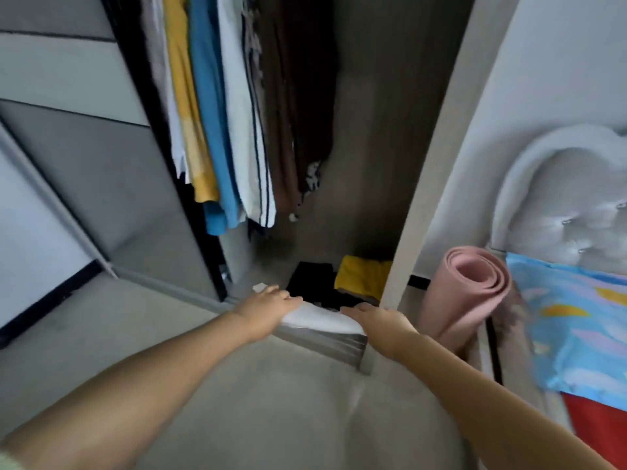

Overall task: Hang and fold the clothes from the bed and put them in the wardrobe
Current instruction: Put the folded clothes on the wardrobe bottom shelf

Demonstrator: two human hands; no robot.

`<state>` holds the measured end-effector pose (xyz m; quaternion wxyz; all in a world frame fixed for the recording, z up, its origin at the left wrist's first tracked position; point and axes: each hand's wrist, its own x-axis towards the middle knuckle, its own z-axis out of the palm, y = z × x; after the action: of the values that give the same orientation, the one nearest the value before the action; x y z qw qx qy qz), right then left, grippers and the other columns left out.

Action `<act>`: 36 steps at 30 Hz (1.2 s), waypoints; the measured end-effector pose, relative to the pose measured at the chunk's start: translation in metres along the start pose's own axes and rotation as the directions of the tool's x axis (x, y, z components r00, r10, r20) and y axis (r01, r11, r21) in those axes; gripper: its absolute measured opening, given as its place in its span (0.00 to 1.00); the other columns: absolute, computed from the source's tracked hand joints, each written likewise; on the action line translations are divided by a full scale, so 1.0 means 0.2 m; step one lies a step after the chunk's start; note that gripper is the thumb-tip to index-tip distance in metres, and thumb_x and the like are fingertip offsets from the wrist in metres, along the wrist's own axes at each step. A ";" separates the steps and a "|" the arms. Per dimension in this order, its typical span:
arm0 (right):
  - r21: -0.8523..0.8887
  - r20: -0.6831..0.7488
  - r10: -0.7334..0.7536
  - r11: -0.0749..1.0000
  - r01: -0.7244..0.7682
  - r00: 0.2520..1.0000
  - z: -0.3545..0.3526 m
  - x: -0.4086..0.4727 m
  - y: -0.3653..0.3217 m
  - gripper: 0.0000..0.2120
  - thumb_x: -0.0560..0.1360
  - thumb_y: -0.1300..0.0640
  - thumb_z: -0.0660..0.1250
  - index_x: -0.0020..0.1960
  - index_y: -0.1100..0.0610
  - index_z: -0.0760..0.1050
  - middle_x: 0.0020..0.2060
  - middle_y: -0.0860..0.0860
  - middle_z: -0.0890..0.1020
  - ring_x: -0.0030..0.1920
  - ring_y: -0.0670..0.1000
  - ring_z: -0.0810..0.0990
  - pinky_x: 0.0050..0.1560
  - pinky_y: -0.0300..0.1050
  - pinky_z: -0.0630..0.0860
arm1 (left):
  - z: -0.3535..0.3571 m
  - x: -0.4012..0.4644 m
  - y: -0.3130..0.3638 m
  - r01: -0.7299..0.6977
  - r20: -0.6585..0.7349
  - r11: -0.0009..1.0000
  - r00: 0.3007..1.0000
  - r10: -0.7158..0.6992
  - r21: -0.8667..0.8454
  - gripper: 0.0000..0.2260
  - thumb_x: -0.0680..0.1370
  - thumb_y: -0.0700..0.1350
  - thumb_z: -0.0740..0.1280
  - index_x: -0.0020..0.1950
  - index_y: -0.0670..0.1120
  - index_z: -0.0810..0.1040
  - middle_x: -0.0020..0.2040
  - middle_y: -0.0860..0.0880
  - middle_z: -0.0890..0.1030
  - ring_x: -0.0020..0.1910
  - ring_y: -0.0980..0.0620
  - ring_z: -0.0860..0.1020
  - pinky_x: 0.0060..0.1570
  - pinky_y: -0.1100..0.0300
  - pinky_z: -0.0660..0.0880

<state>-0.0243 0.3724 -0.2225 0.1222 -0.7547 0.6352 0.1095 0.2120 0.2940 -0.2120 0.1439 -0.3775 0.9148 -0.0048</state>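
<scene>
I hold a folded white garment [322, 321] low at the wardrobe's threshold [325, 344]. My left hand [268, 307] grips its left end and my right hand [376, 320] grips its right end. Just beyond it, on the wardrobe floor, lie a folded black garment [314, 281] and a folded yellow garment [364, 276]. Above hang several clothes: a yellow one [185, 96], a blue one [210, 113], a white striped one [249, 130] and a brown one [291, 96].
A grey sliding door [95, 184] stands at the left. The wardrobe's beige side panel [431, 164] rises at the right. A rolled pink mat [471, 286] leans beside it. The bed, with a blue patterned sheet [576, 327] and white tufted headboard [576, 205], is far right.
</scene>
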 end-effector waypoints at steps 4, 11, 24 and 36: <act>-0.027 0.018 -0.125 0.992 0.125 0.992 -0.06 0.37 -0.32 0.32 0.77 0.68 0.57 0.75 0.45 0.58 0.70 0.52 0.67 0.63 0.58 0.74 0.58 0.53 0.75 | 0.11 -0.16 -0.39 0.100 0.020 0.995 0.995 -0.099 -0.024 0.31 0.75 0.32 0.55 0.76 0.51 0.59 0.67 0.45 0.70 0.66 0.45 0.67 0.60 0.52 0.70; -0.054 0.097 -0.160 0.985 0.166 0.982 0.02 0.84 -0.43 0.30 0.78 0.66 0.59 0.75 0.46 0.57 0.69 0.54 0.69 0.64 0.58 0.74 0.59 0.53 0.75 | 0.35 0.01 -0.76 0.130 0.138 0.990 0.983 -0.122 -0.050 0.34 0.74 0.29 0.58 0.76 0.51 0.57 0.69 0.45 0.68 0.69 0.44 0.65 0.59 0.49 0.72; 0.066 0.202 -0.099 0.994 0.087 0.974 0.44 1.93 -0.16 0.32 0.79 0.67 0.58 0.78 0.48 0.54 0.72 0.54 0.66 0.68 0.56 0.71 0.64 0.50 0.71 | 0.99 1.04 -1.34 0.026 0.285 0.998 0.959 -0.010 -0.054 0.32 0.75 0.31 0.60 0.75 0.52 0.58 0.68 0.46 0.70 0.67 0.42 0.67 0.59 0.47 0.73; -0.021 0.141 0.128 0.992 -0.126 0.982 1.36 2.98 0.33 0.30 0.79 0.63 0.58 0.77 0.47 0.55 0.68 0.55 0.69 0.64 0.58 0.74 0.58 0.50 0.73 | 2.00 2.33 -1.60 -0.221 0.098 0.971 0.972 0.213 0.086 0.27 0.78 0.37 0.57 0.77 0.51 0.57 0.68 0.46 0.71 0.66 0.44 0.70 0.59 0.53 0.70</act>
<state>0.0081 -0.1050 -0.6735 0.1551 -0.7038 0.6709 0.1743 0.2261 -0.2173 -0.6791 0.2018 -0.2676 0.9420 -0.0167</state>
